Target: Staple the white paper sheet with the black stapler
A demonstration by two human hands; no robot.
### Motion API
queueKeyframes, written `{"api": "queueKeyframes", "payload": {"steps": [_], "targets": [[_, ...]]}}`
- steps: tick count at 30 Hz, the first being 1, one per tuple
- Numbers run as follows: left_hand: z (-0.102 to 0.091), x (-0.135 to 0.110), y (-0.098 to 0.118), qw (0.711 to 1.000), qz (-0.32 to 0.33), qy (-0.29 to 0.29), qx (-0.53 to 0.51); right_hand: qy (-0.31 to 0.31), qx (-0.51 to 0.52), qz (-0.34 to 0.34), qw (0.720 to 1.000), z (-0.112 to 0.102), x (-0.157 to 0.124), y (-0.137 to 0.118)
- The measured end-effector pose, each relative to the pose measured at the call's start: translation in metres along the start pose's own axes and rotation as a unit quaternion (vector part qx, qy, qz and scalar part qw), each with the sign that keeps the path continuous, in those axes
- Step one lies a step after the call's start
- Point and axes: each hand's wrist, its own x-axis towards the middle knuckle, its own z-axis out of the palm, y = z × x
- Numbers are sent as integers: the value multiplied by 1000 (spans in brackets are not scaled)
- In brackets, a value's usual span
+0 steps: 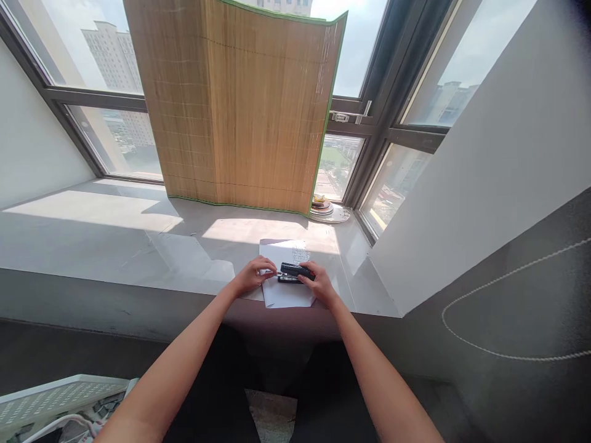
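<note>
A black stapler lies across sheets of white paper on the windowsill, its jaws parted toward the left. My right hand grips its right end between thumb and fingers. At the stapler's left end, my left hand is closed in a pinch. A thin, shiny bit shows between those fingertips and the stapler, too small to name. Lines of dark writing or print mark the upper right part of the paper.
A bamboo mat with green edging stands against the window behind the sill. Stacked plates sit in the right corner. A white perforated basket is low at left; a cord hangs at right.
</note>
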Motion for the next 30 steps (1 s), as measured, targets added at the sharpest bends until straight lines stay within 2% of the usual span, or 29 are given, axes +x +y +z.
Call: {"api": "queueKeyframes", "payload": {"steps": [7,15,23,30], "targets": [[0,-2,4,997,-30,59,-35,2,5,4,1000,0,0,-3],[1,0,6,997,-40,24,-61,6,-5,-2,1000,1,0,-1],[2,-2,1,997,-55,37,-40,1,-1,-3,1000,0,0,-3],[2,-1,1,997,-60,16,-55,4,8,3,1000,-1,-1,-5]]}}
